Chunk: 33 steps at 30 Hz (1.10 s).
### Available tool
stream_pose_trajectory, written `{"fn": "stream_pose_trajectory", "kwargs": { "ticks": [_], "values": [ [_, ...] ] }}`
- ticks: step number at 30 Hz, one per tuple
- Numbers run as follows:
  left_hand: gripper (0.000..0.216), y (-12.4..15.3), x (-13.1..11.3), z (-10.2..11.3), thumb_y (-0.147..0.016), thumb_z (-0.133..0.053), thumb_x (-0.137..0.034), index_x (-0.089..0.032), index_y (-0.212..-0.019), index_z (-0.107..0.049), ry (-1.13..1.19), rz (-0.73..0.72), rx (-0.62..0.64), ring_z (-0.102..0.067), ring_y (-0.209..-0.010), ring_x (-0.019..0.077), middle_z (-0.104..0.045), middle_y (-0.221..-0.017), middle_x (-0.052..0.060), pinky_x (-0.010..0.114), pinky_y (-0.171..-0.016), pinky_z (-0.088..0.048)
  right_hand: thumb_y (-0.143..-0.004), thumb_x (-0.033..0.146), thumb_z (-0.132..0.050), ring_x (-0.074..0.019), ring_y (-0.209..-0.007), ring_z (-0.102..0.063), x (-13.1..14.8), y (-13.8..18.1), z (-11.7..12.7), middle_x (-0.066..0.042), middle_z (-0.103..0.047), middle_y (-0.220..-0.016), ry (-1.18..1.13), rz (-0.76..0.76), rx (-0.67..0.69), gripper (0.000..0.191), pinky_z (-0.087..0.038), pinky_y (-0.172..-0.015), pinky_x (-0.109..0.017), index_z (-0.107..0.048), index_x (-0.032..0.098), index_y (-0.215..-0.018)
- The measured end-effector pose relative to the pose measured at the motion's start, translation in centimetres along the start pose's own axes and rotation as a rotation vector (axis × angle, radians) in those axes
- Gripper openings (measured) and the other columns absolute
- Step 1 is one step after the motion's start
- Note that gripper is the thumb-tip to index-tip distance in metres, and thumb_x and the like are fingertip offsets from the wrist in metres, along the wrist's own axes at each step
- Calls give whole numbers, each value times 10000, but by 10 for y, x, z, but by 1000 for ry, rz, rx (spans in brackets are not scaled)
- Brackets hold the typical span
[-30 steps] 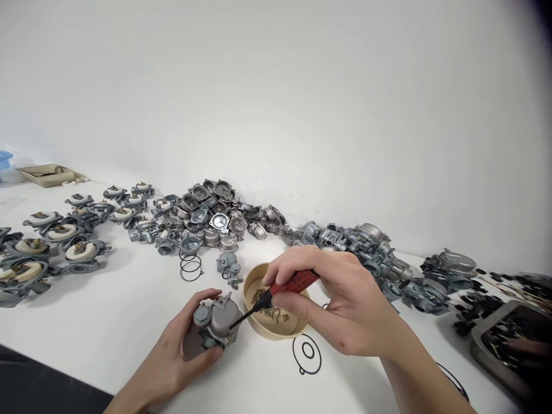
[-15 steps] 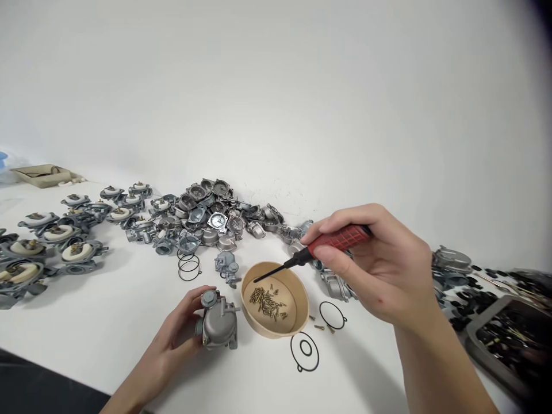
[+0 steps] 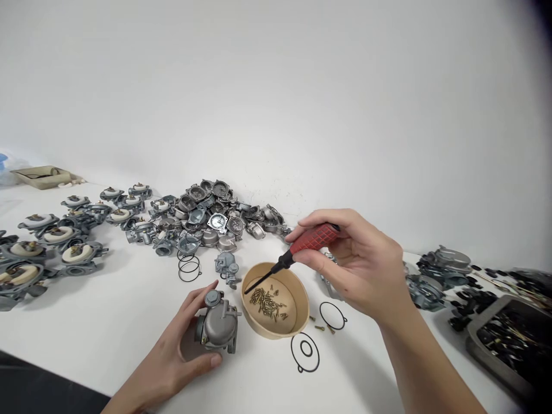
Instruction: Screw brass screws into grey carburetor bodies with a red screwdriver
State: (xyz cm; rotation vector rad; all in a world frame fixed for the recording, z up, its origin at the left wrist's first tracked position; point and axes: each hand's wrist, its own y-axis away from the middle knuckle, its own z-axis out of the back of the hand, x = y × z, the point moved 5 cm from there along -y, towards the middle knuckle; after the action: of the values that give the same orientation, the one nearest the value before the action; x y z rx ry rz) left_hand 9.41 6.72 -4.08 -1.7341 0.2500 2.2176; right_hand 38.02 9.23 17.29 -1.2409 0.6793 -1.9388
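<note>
A grey metal carburetor (image 3: 221,325) stands on the white table, its rounded bowl facing up. My left hand (image 3: 179,351) is curved loosely round its left side, thumb along the near edge and fingers behind. Above the table my right hand (image 3: 360,264) grips a screwdriver (image 3: 313,240) by its red and black handle. Its dark shaft slants down to the left, with the tip over the left rim of a round tan bowl (image 3: 297,282). Inside the bowl lies a heap of small brass-coloured screws (image 3: 267,303).
Behind stands a pile of metal float bowls (image 3: 215,213). Carburetor bodies with white floats (image 3: 77,253) spread over the left. Black rubber rings (image 3: 305,352) and loose screws (image 3: 319,328) lie near the bowl. A tray of dark parts (image 3: 474,328) sits at right.
My right hand has moved left and slightly down with the screwdriver, bringing its tip nearer the carburetor. My left thumb has stretched out along the carburetor's near side.
</note>
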Motion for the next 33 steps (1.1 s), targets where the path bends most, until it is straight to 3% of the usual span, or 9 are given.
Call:
{"fn": "stream_pose_trajectory", "kwargs": {
  "ticks": [4,6,10,13,16,21,33],
  "values": [
    [843,1,5,1,-971,-799,-559,-419,-1718,-433,43,31,-36,-180,-1707,421,-225,-1855,32,576,-1373,-235,-1001,94,-742,-203,-1066,-765,2,1,-5,-21,-780,-1039,9,37,23,483,-684,-912,-366,-680,320,-1423],
    [795,1,6,3,-1001,-755,-569,-421,-1715,-438,84,38,-19,-196,-1704,413,-272,-1845,21,565,-1369,-260,-1000,85,-738,-218,-1091,-767,2,1,-7,-23,-779,-1028,-12,32,16,544,-688,-922,-390,-632,321,-1478],
    [822,0,3,2,-1036,-658,-639,-456,-1756,-305,131,45,57,-421,-1601,422,-411,-1779,30,521,-1289,-424,-957,86,-808,-195,-1036,-788,2,1,-10,-14,-783,-1107,-90,13,-9,528,-696,-866,-353,-608,317,-1388],
    [879,-1,1,0,-960,-765,-645,-471,-1713,-346,16,19,51,-359,-1632,425,-375,-1796,15,519,-1321,-359,-955,98,-818,-190,-997,-791,6,2,-15,-11,-782,-1098,-78,64,14,453,-694,-832,-348,-652,303,-1324],
    [853,-1,1,-3,-915,-842,-593,-425,-1630,-408,-87,31,-1,-364,-1623,421,-409,-1765,53,520,-1311,-353,-971,109,-807,-199,-992,-788,9,4,-21,-17,-795,-1098,-27,108,66,477,-689,-857,-379,-671,307,-1383],
    [678,-2,-6,-7,-975,-788,-539,-364,-1541,-459,-88,51,33,-530,-1484,387,-503,-1674,97,480,-1229,-426,-985,120,-791,-211,-942,-806,12,6,-32,-24,-817,-1069,55,123,124,498,-674,-814,-375,-667,309,-1428],
    [653,-2,-13,-8,-983,-776,-501,-341,-1519,-438,-57,44,67,-557,-1423,372,-539,-1626,113,473,-1190,-408,-1009,160,-775,-157,-867,-773,13,7,-45,-10,-813,-1058,65,185,128,448,-660,-807,-307,-666,306,-1418]
  ]
}}
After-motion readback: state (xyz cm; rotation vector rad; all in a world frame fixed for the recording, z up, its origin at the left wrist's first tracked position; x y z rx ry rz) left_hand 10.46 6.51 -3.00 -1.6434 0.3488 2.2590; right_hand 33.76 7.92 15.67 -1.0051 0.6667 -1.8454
